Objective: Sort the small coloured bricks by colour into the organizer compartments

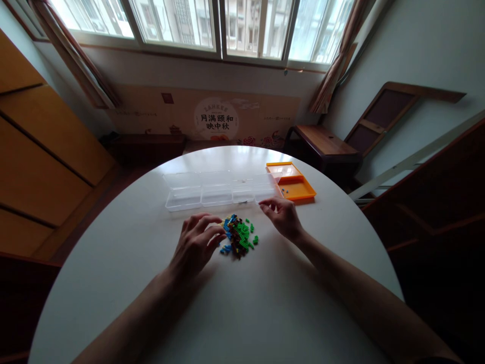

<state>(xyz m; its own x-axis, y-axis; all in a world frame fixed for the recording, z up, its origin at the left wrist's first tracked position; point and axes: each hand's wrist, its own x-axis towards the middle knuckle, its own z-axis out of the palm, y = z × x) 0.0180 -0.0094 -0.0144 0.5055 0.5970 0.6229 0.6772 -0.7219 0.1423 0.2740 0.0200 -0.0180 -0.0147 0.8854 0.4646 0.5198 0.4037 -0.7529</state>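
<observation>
A small heap of building bricks (pixel 239 235) in green, dark brown, blue and pale yellow lies on the white round table (pixel 261 313). At the heap's left edge is my left hand (pixel 197 237), its fingers curved and apart; whether the fingertips touch a brick I cannot tell. My right hand (pixel 282 217) is above and right of the heap, thumb and forefinger pinched at the right front corner of a clear plastic compartment box (pixel 184 202). What the pinch holds, if anything, is too small to make out. The box's lid stands open at the back, and a small dark piece lies in one compartment.
An orange tray (pixel 299 189) with a couple of tiny blue pieces adjoins the box's right end. Beyond the table are a wooden stool (pixel 326 140), a printed panel (pixel 151 111) under the window and a wooden cabinet (pixel 49 167) at left.
</observation>
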